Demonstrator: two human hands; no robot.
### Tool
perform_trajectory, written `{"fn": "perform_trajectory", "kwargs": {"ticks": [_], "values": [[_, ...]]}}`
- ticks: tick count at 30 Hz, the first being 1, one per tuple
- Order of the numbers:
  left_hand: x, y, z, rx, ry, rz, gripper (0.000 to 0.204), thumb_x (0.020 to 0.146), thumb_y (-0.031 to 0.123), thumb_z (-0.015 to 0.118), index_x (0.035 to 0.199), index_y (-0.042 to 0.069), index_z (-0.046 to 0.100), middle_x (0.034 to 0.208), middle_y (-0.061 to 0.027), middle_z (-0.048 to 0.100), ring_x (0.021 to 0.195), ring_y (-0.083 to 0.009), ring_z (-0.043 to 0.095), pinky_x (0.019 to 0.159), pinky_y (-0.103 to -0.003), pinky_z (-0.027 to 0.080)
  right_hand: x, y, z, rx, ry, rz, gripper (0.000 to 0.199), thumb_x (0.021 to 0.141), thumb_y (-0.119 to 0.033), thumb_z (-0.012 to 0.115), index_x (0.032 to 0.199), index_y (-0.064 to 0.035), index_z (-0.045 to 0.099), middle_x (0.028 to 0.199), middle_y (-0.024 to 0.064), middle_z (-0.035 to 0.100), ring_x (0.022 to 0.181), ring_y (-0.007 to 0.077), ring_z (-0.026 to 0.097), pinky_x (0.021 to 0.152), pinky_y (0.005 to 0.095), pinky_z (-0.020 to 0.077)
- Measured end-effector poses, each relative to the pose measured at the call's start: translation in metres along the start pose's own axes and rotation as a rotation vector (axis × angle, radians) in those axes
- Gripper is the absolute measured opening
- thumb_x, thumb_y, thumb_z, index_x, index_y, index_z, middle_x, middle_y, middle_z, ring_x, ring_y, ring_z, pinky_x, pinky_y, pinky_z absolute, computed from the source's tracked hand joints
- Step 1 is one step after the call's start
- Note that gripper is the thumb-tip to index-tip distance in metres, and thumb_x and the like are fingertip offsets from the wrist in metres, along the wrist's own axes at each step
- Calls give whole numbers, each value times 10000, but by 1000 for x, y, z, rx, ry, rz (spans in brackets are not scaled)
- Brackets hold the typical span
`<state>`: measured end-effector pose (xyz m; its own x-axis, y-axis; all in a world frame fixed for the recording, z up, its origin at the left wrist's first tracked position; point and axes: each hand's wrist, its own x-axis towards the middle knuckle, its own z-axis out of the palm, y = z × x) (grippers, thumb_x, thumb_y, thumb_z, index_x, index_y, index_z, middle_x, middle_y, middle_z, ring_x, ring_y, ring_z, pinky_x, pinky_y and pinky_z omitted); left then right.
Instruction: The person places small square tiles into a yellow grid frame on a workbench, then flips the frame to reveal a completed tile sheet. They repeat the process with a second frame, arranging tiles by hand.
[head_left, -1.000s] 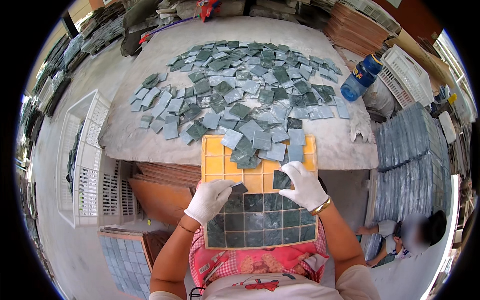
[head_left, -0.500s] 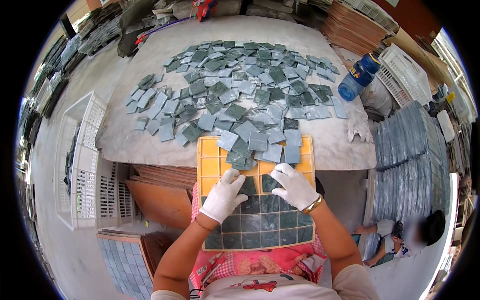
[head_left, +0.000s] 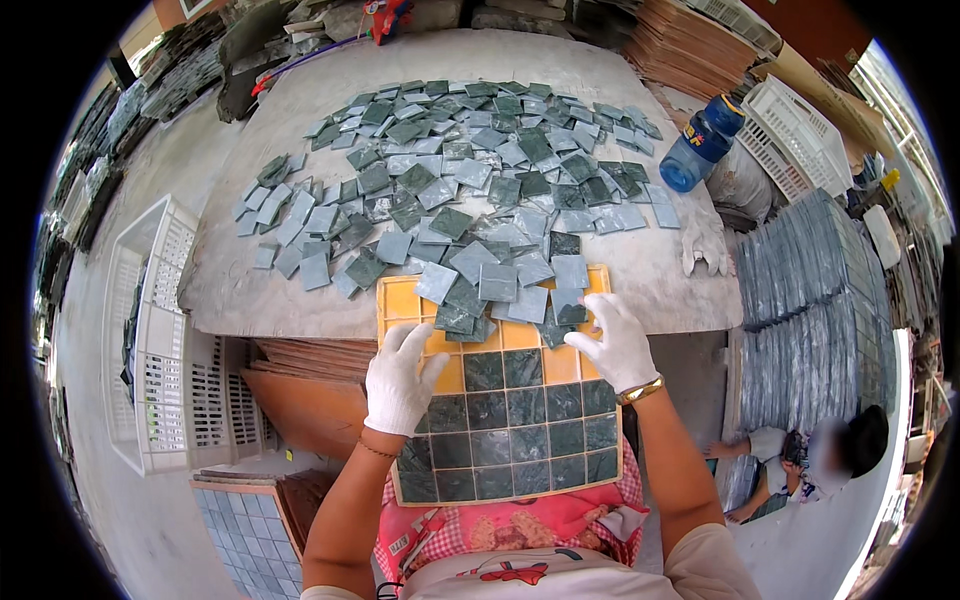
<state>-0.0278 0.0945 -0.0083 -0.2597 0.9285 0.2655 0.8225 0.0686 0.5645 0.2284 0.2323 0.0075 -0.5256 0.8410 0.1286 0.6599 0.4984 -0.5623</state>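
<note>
A yellow gridded tray point(head_left: 562, 370) leans from the table edge onto my lap. Dark green square stone tiles point(head_left: 527, 407) fill its lower rows, and two more sit side by side in the row above. Loose tiles point(head_left: 497, 283) overlap on the tray's far end. My right hand point(head_left: 618, 345), in a white glove, has its fingers and thumb at the edges of a dark tile point(head_left: 570, 310) there, seemingly gripping it. Over the tray's left side is my gloved left hand point(head_left: 400, 378), with thumb and fingers apart and nothing in them.
Many loose tiles point(head_left: 420, 180) are heaped across the table point(head_left: 290, 310). A blue bottle point(head_left: 703, 145) and a white glove point(head_left: 705, 250) lie toward its right side. White crates point(head_left: 165, 400) stand at left, stacked tile sheets point(head_left: 800, 310) at right. Another person point(head_left: 800, 465) is low at the right.
Both hands have drawn apart from the two tiles in the upper row. The left moved outward and opened; the right shifted up to the loose tiles, where one now shows a darker face.
</note>
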Motion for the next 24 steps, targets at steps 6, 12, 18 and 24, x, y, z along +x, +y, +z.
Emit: {"fn": "perform_trajectory", "kwargs": {"ticks": [6,12,18,24], "values": [[17,25,28,165,-17,-174,817,716,432,755,1353,83,382,1196,-158,506,903,-374,600,718,-438,508,4,-14,18,-306,162,41,697,708,-412,754,1231,-61,456,1088,132,539,961,331,579,762,415,496],[18,13,30,79,-29,-159,698,747,292,730,1325,66,409,1185,-158,514,942,-372,590,753,-442,498,7,-22,10,-413,199,-120,673,678,-329,783,1225,-66,493,1139,139,528,1020,318,553,828,417,472],[16,14,21,-87,-103,-203,628,771,135,671,1325,41,390,1208,-194,516,962,-402,579,787,-452,492,-49,-33,30,-219,-147,-512,585,737,-292,719,1219,-19,533,1303,159,491,1227,323,451,1051,458,337],[6,-3,20,59,2,-80,628,757,199,723,1294,18,452,1174,-150,551,776,-291,619,698,-389,505,-67,-32,15,148,-403,-573,421,768,-313,707,1077,-45,606,1132,123,599,1042,279,582,914,361,467]]}}
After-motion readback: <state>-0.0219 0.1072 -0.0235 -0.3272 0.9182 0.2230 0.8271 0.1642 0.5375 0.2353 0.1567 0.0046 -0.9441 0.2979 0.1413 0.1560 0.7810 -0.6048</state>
